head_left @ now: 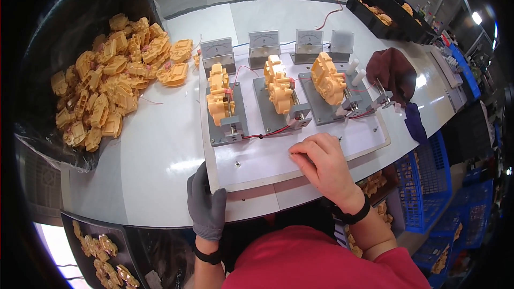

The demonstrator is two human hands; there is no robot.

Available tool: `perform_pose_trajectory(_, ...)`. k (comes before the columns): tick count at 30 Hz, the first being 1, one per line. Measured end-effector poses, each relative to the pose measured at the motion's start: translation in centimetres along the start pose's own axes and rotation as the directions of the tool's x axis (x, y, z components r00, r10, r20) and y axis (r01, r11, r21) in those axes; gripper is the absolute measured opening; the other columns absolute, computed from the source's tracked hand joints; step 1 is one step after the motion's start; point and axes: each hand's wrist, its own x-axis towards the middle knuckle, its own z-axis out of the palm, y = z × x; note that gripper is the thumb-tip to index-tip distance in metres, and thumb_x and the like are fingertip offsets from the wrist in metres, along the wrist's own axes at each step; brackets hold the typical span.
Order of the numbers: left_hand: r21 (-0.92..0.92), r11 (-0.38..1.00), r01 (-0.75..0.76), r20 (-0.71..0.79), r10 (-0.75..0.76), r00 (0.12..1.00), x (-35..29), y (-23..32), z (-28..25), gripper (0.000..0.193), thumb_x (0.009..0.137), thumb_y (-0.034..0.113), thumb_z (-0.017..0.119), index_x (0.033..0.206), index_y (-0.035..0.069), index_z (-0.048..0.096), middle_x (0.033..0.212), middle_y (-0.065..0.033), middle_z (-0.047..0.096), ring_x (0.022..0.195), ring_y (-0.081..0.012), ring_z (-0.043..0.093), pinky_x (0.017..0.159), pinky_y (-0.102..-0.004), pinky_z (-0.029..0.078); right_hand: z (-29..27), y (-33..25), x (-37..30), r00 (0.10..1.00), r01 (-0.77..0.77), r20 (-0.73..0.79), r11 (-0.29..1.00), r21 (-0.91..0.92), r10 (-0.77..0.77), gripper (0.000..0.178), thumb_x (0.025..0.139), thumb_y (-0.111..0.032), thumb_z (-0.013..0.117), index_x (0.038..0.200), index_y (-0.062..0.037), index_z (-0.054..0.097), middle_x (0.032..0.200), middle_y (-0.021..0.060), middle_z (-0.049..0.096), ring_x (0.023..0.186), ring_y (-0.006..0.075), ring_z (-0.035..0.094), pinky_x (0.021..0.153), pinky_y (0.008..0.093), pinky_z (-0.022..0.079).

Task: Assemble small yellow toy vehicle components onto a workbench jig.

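Across the white table (144, 182), a heap of yellow housings (107, 77) is crowding the left; a dark cloth (393, 77) is lying right. Beyond the hands, three mounted housings (279, 88) are standing on a white board (262, 168). The left hand (206, 206) is resting at its near-left corner, thumb apart; the right hand (324, 166) is pinching narrowly, contents unclear.

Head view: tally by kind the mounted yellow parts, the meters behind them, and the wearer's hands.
Mounted yellow parts: 3
Meters: 4, counting the rightmost, whose face is blurred
Gloved left hand: 1
Bare right hand: 1
Total: 9
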Motion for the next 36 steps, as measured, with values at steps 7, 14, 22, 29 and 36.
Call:
perform_pose_trajectory(7,0.007,1.000,-0.013,-0.007,0.013,1.000,-0.4,-0.2,-0.1,0.064,0.089,0.042,0.060,0.135,-0.001,0.049,0.124,-0.0172,0.055,0.111,-0.0283,0.055,0.092,-0.0357,0.045,-0.1,-0.3,-0.1,1.000,-0.005,0.021,1.000,0.016,0.005,0.009,0.084,-0.011,0.070,0.091,-0.0103,0.064,0.086,0.0027,0.057,0.084,0.0231,0.055,0.076,0.0357,0.039)
perform_pose_trajectory(14,-0.007,1.000,0.003,0.011,-0.003,1.000,0.0,0.4,0.4,0.064,0.089,0.043,0.059,0.134,-0.001,0.049,0.124,-0.0177,0.055,0.111,-0.0293,0.055,0.093,-0.0370,0.045,-0.2,0.1,-0.2,0.999,-0.040,0.008,0.999,-0.023,0.040,0.008,0.085,-0.011,0.068,0.090,-0.0096,0.063,0.087,0.0030,0.057,0.084,0.0236,0.054,0.075,0.0362,0.038)
perform_pose_trajectory(22,0.025,0.998,-0.052,-0.063,0.054,0.997,0.1,-0.8,-0.8,0.060,0.087,0.034,0.064,0.133,-0.002,0.050,0.114,-0.0186,0.059,0.100,-0.0299,0.060,0.086,-0.0378,0.049,1.9,-0.4,1.2,0.998,-0.043,0.046,0.999,-0.017,0.043,0.007,0.084,-0.008,0.067,0.088,-0.0065,0.062,0.087,0.0071,0.058,0.086,0.0282,0.055,0.078,0.0385,0.040)
perform_pose_trajectory(29,0.022,1.000,-0.007,-0.024,0.007,1.000,0.3,0.4,0.3,0.062,0.084,0.036,0.069,0.133,0.004,0.049,0.102,-0.0151,0.059,0.089,-0.0318,0.059,0.078,-0.0399,0.050,0.2,1.1,-0.8,0.991,-0.083,0.101,0.997,-0.007,0.083,0.007,0.093,-0.005,0.055,0.093,0.0014,0.057,0.089,0.0143,0.053,0.087,0.0296,0.053,0.079,0.0371,0.042)
perform_pose_trajectory(36,0.008,1.000,-0.020,-0.066,0.020,0.998,-0.9,-0.7,1.1,0.061,0.087,0.047,0.062,0.129,0.006,0.048,0.097,-0.0131,0.057,0.090,-0.0333,0.058,0.079,-0.0418,0.049,-0.3,-2.2,-0.1,0.987,0.002,0.161,0.995,-0.101,0.014,0.024,0.097,-0.017,0.059,0.101,0.0060,0.064,0.089,0.0210,0.060,0.082,0.0340,0.056,0.076,0.0413,0.045)
